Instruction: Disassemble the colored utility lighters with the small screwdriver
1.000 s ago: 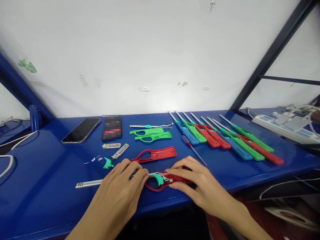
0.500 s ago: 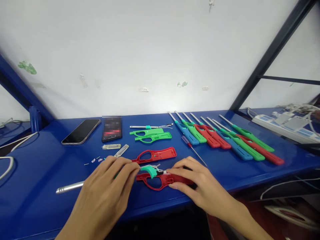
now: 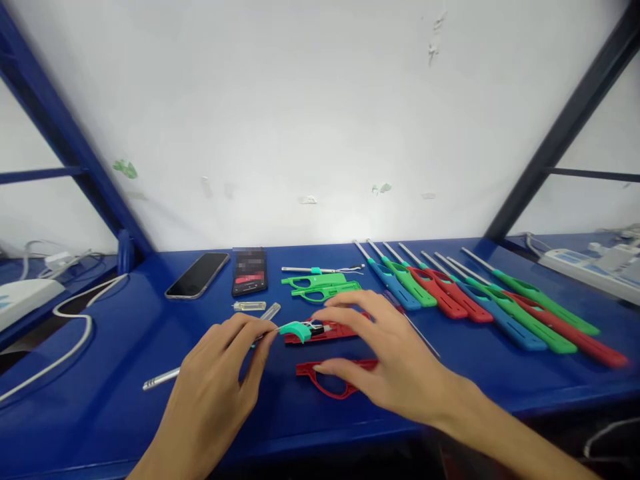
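Observation:
My left hand [image 3: 225,373] pinches a utility lighter's metal tube assembly. The silver tube [image 3: 163,379] sticks out left of the hand. On the right, a teal piece [image 3: 296,330] and white wires with a dark part at their end stick out from my fingertips. My right hand [image 3: 373,350] is spread, its thumb over the front red casing half [image 3: 334,387]; whether it touches is unclear. Another red casing half [image 3: 345,331] lies behind, partly covered by the wires and my right fingers. Two clear fuel tanks [image 3: 250,306] lie beyond my left hand.
Several assembled lighters [image 3: 440,293] lie fanned out at the right. A screwdriver [image 3: 420,333] rests beside my right hand. Green casing halves [image 3: 325,290] and another metal tube [image 3: 310,270] lie at the back, with two phones [image 3: 197,275] to their left. A white cable [image 3: 89,327] crosses the left side.
My right hand has let go of the front red casing and opened. The teal piece and wires are now lifted off that casing, still in my left hand. The view has shifted.

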A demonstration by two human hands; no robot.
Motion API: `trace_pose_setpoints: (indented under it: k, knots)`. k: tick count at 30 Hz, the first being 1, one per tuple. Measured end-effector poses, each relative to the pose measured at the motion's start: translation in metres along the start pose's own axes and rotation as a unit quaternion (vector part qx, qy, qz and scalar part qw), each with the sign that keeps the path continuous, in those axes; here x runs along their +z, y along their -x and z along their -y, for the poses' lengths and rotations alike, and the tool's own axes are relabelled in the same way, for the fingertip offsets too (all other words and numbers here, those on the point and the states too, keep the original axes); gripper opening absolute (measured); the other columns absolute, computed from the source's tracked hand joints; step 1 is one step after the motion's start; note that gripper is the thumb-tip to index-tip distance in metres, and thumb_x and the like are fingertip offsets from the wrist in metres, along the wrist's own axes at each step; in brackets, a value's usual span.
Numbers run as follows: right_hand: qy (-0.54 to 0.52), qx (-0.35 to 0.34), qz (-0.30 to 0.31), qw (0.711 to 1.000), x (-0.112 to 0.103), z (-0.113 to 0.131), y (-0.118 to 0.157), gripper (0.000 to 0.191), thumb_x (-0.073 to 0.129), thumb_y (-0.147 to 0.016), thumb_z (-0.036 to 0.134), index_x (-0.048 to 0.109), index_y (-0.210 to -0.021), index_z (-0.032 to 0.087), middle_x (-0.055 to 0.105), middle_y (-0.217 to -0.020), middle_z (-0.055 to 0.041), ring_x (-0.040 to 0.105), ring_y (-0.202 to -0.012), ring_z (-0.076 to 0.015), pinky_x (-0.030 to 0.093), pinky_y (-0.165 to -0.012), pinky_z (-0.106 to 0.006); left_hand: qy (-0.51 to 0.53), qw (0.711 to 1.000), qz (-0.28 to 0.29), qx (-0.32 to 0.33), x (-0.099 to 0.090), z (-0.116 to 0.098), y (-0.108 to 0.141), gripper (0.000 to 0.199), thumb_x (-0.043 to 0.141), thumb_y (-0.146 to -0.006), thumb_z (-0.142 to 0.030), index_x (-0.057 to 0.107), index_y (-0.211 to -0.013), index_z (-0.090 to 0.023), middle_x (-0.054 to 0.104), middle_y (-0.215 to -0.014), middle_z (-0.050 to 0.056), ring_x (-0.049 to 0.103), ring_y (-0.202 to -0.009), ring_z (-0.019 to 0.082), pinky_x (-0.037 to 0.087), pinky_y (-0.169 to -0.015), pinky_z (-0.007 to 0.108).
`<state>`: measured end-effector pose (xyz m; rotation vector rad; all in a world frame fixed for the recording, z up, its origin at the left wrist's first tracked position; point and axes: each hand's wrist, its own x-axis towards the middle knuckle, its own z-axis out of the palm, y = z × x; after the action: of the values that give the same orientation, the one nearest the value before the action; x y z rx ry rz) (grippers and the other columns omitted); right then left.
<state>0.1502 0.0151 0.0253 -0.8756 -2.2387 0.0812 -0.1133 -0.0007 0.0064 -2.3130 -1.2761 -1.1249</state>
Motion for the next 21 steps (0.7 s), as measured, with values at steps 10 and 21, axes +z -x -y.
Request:
trace_pose_setpoints:
  k: [10, 21]
  knots:
    - [-0.056, -0.104, 0.036, 0.992, 0.030, 0.020, -0.075, 0.026, 0.057, -0.108, 0.018, 0.081, -0.100, 0.023, 0.083, -0.100, -0.0068, 0.071, -0.095, -0.0239, 0.049, -0.090, -0.042, 0.009, 0.998, 0.002, -0.065, -0.016, 0.018, 0.001, 0.018, 0.051, -0.110, -0.027, 0.069, -0.106, -0.024, 0.075, -0.097, 0.000, 0.072, -0.083, 0.019, 0.052, -0.077, 0.031]
    - [-0.319, 0.081, 0.151, 0.932, 0.066, 0.000, -0.151, 0.014, 0.076, -0.099, 0.031, 0.074, -0.105, 0.018, 0.083, -0.105, -0.0070, 0.079, -0.098, -0.0181, 0.063, -0.090, -0.032, 0.002, 0.983, 0.089, -0.161, -0.030, 0.038, 0.011, 0.024, 0.052, -0.108, -0.035, 0.074, -0.102, -0.027, 0.076, -0.097, 0.000, 0.074, -0.082, 0.021, 0.050, -0.071, 0.032]
